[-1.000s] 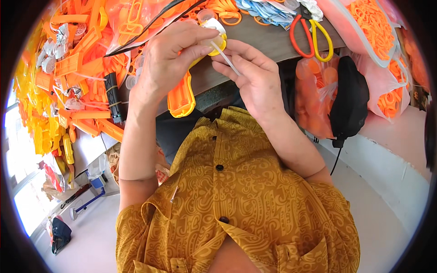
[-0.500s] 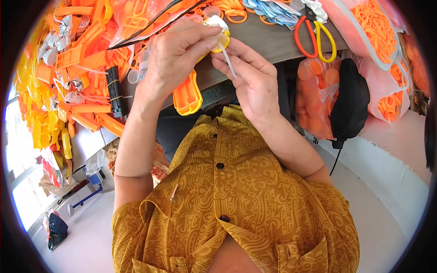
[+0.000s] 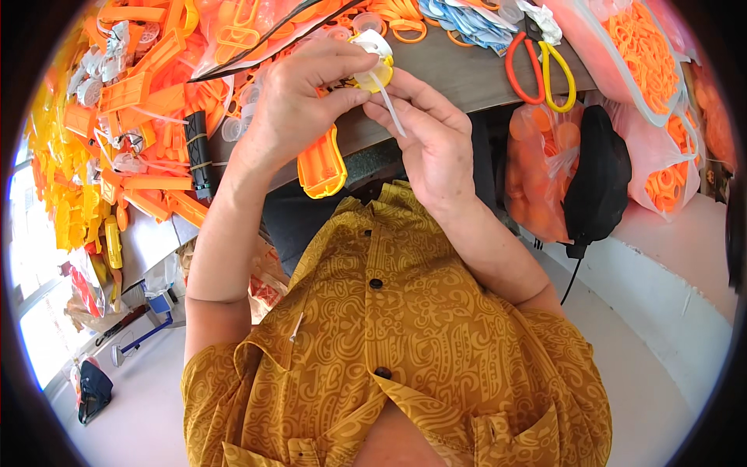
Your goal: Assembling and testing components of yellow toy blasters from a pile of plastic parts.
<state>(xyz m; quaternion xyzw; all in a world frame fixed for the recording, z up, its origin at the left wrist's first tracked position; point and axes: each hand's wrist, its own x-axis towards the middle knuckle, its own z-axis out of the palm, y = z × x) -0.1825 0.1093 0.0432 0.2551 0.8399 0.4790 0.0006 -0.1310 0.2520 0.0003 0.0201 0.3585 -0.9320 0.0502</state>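
Note:
My left hand [image 3: 292, 101] is curled around an orange plastic casing with a yellow rim [image 3: 322, 166], whose lower end hangs below the palm. Between its thumb and forefinger shows a yellow round part [image 3: 364, 81] with a white cap [image 3: 372, 42] above it. A thin white plastic tube [image 3: 387, 103] sticks out of this part and slants down toward my right palm. My right hand [image 3: 436, 136] has its fingertips closed about the tube where it leaves the yellow part. How the pieces join is hidden behind the fingers.
Heaped orange plastic parts [image 3: 159, 101] cover the table's left, with yellow pieces [image 3: 66, 210] beyond. Beside my left forearm lies a black banded bundle [image 3: 198, 156]. Red-and-yellow-handled scissors [image 3: 560, 74] lie at right, near bags of orange rings [image 3: 642, 47] and a black cloth-like object [image 3: 597, 171].
My left thumb has dropped away from the forefinger, so more of the yellow part shows. The tube and my right hand have barely moved.

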